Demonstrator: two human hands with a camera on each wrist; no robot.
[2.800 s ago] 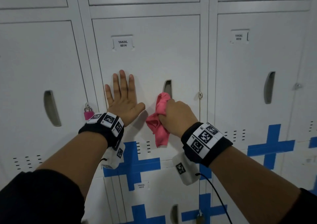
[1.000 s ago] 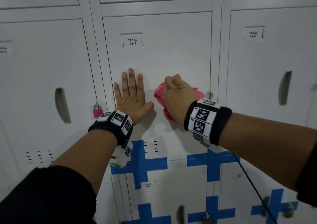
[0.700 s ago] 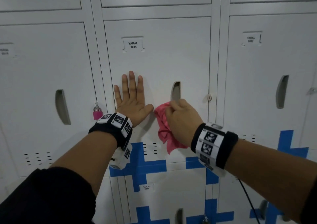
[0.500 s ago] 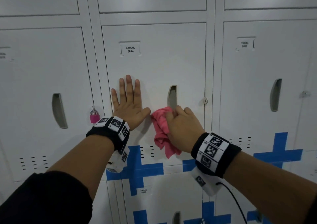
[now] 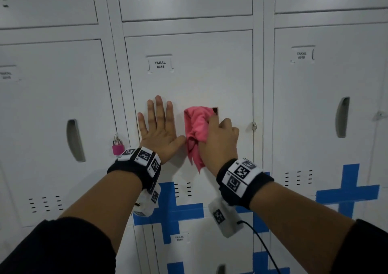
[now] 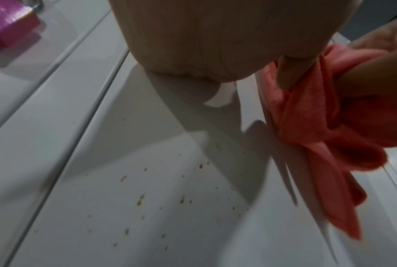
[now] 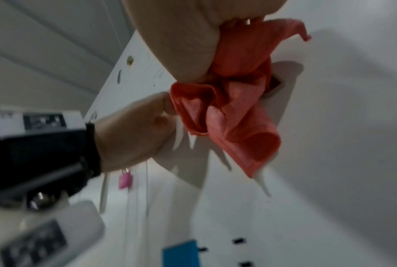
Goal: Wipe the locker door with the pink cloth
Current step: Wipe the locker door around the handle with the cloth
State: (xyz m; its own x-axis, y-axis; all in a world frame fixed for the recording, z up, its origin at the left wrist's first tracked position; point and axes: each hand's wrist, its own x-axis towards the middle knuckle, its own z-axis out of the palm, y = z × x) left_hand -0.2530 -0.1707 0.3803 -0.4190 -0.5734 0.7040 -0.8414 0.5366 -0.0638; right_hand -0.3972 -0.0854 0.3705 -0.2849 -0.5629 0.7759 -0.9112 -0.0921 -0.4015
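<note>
From the head camera I see a wall of pale grey lockers filling the frame, and at centre the locker door (image 5: 199, 80) labelled YAKAL 0014. My left hand (image 5: 158, 131) lies flat against that door, fingers straight and slightly spread. Just right of it my right hand (image 5: 219, 143) has its fingers curled round the pink cloth (image 5: 196, 126), pressing the bunched fabric on the door over the handle slot (image 5: 215, 111), whose top corner peeks out. A loose tail of cloth hangs below the fist. A pink padlock (image 5: 118, 146) hangs at centre left on the neighbouring locker, and blue tape crosses (image 5: 170, 210) mark the lower doors. Only the left wrist camera shows small brown specks (image 6: 142, 198) on the door below my palm. The right wrist camera shows the cloth's folds (image 7: 236, 112) from underneath, touching the thumb of the left hand
</note>
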